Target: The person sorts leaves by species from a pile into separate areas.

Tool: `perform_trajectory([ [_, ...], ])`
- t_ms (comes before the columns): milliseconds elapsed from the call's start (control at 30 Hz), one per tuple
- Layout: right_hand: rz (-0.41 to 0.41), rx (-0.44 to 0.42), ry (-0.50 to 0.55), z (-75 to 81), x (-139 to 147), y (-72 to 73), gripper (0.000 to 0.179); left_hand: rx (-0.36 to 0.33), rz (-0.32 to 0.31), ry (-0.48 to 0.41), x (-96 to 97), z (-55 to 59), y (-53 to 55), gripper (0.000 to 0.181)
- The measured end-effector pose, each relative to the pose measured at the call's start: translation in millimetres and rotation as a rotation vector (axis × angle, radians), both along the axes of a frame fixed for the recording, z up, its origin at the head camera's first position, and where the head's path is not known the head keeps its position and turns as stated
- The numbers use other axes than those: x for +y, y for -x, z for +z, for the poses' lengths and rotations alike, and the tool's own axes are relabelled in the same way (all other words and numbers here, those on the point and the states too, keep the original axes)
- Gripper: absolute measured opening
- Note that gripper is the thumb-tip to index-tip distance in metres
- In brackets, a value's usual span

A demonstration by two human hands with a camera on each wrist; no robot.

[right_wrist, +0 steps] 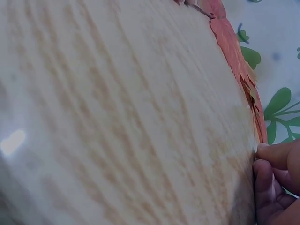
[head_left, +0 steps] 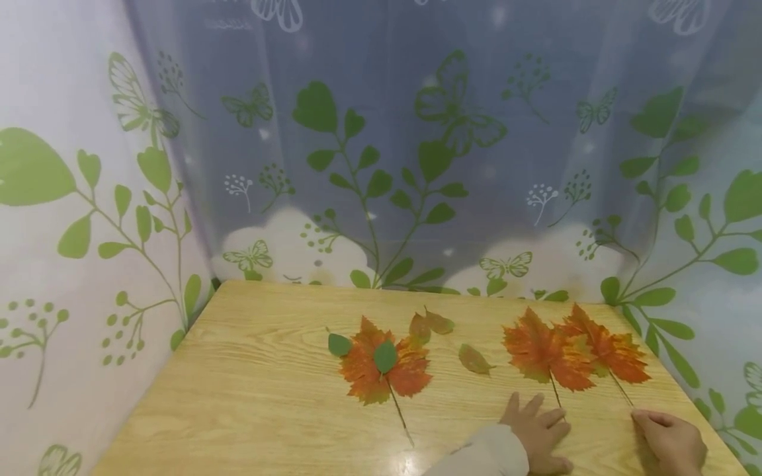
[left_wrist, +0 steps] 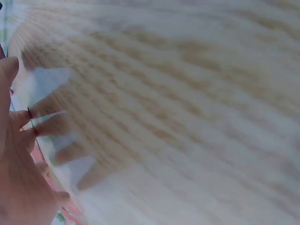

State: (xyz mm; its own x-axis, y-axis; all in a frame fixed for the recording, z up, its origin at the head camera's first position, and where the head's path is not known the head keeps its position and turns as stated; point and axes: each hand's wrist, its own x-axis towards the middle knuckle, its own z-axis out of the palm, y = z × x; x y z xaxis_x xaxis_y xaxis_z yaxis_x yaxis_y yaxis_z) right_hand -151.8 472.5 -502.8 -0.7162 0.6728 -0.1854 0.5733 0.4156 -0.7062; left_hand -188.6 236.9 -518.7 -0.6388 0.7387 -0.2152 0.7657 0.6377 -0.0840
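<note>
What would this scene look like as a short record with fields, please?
Right hand: pinches the thin stem of the rightmost orange-red jagged leaf
Left hand: fingers spread, fingertips at the stem of the middle orange leaf
Left group: third orange leaf, one small green oval leaf atop it, another at its edge
Small leaves: three brownish ones, between the left and middle orange leaves
Surface: light yellow wood-grain table
Backdrop: blue-grey sheet printed with green plants and butterflies

back: grey-blue curtain (head_left: 393,178) | left: pale leaf-print curtain (head_left: 65,277) | table (head_left: 256,396): light wood grain, frontal glare (head_left: 411,461)
</note>
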Motion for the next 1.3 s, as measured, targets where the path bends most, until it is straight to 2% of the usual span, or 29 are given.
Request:
perform_trajectory([
  [267,0.016,0.036,0.036,-5.7,-6,3.0,0.035,0.004,0.023,-0.011,-2.7,-4.9,-0.3,0.058],
  [533,0.013,0.031,0.023,-4.2,-11,3.1,0.038,-0.016,-0.009,-0.041,-12.3,2.3,-2.0,0.058],
  [667,0.01,0.022,0.023,-4.1,-12,2.4,0.04,-0.024,-0.021,-0.107,-16.3,3.2,-0.7,0.06],
  [833,0.01,-0.005,0.002,-7.6,-10,0.4,0.044,-0.077,-0.055,-0.189,-22.5,6.8,5.9,0.058],
  [933,0.003,-0.018,-0.002,-9.3,-9,-0.6,0.044,-0.086,-0.096,-0.183,-33.0,17.3,11.4,0.058],
  [1067,-0.001,-0.019,0.013,-8.0,-9,-1.0,0.044,-0.107,-0.16,-0.201,-62.8,41.2,20.7,0.06],
  [1200,0.038,-0.029,-0.049,-5.4,-7,-3.0,0.049,-0.151,-0.197,-0.297,-104.2,63.0,34.2,0.062],
  [1300,0.056,-0.041,-0.099,-6.9,-1,-4.2,0.053,-0.19,-0.168,-0.378,-136.4,71.8,45.1,0.062],
])
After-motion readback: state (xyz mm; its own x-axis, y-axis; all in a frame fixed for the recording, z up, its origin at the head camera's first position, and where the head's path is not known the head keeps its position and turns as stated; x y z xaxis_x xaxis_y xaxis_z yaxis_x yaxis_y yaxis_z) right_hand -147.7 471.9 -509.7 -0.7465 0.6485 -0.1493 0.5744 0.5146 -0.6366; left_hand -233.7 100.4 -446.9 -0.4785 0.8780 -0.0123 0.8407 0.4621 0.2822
